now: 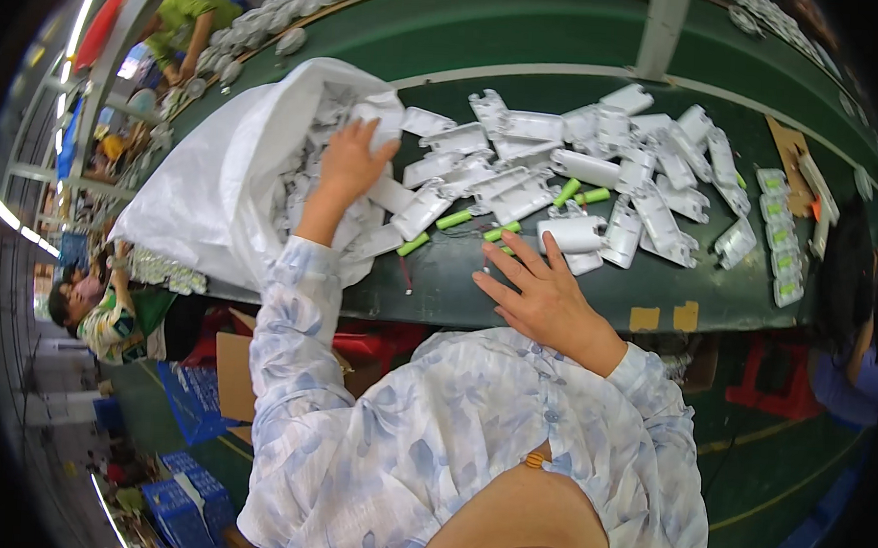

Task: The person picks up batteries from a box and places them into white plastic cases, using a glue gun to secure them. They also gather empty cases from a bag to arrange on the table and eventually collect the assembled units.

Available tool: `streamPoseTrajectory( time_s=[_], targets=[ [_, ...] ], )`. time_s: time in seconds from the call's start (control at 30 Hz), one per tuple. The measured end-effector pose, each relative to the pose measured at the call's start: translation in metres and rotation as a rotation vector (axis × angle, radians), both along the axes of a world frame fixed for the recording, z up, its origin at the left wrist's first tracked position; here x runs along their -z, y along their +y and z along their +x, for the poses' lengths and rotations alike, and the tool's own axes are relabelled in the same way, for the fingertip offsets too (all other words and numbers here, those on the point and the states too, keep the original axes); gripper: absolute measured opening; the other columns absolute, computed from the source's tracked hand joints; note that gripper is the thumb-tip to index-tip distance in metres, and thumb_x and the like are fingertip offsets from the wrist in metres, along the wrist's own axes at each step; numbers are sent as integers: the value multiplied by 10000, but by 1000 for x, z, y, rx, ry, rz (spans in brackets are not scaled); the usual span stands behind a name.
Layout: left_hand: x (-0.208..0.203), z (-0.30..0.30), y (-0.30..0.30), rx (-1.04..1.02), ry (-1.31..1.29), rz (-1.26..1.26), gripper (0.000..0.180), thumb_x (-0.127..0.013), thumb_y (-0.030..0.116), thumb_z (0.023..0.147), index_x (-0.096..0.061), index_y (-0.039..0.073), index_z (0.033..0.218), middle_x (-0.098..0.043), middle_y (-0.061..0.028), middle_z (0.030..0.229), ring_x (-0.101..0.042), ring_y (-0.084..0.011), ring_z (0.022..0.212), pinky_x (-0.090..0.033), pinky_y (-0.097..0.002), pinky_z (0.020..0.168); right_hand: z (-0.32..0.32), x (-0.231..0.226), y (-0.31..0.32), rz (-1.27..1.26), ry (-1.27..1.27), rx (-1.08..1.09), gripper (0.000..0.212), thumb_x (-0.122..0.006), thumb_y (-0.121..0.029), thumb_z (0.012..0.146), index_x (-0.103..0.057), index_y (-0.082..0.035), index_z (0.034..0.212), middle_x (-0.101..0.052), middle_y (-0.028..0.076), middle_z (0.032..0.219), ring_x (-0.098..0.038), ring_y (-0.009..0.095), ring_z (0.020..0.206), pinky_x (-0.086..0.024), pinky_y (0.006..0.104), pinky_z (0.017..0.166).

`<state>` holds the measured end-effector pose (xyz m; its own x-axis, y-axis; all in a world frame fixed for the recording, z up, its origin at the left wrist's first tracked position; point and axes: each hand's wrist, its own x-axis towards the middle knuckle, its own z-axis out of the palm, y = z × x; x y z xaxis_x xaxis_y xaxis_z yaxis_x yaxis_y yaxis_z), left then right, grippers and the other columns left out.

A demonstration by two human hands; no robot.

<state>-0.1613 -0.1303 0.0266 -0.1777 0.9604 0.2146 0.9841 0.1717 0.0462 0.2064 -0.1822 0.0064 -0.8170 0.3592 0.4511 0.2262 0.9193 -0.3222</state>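
My left hand (349,167) reaches into the mouth of a large white woven sack (213,171), fingers and thumb apart, resting on white plastic parts inside. The fingertips partly cover the part beneath them, and I see no grip on it. My right hand (548,300) is over the near edge of the green table (438,298), its fingers spread and nothing in them. Close to its fingertips lie green cylindrical batteries (501,232) with thin wires. A white plastic housing (572,234) lies just beyond that hand. Many similar housings (521,194) are heaped across the table.
At the right, a row of white housings with green batteries (779,240) stands near a cardboard piece (790,164). Tan tape patches (644,318) stick to the near edge. A grey metal post (662,34) rises at the back. Other people (114,314) sit at left; red stools (772,379) stand below.
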Motion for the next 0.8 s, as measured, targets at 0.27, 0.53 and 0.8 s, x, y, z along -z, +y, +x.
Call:
streamPoseTrajectory(
  time_s=[0.27, 0.53, 0.8],
  targets=[
    [8, 36, -39, 150, -409, 30, 571, -635, 341, 878, -500, 49, 1349, -510, -245, 1343, -474, -389, 1255, -368, -410, 1073, -10, 19, 25, 72, 4, 144, 274, -611, -79, 791, -665, -67, 1060, -572, 138, 1275, -452, 330, 1298, -301, 667, 1027],
    [-42, -7, -113, -14, 12, -332, 1063, -903, 273, 491, -413, 175, 1430, -282, -187, 1525, -367, -461, 1307, -405, -507, 1044, -27, 3, 8, -38, 194, -42, 329, -676, -92, 732, -648, -51, 1057, -586, 133, 1220, -521, 327, 1206, -386, 573, 1006],
    [-18, -38, -133, -75, -128, -19, 1125, -911, 287, 473, -381, 145, 1455, -305, -247, 1486, -364, -436, 1320, -336, -498, 1087, -25, 19, 7, -91, 168, -39, 349, -687, -84, 705, -656, -37, 1049, -571, 154, 1224, -509, 338, 1204, -411, 538, 1001]
  ],
)
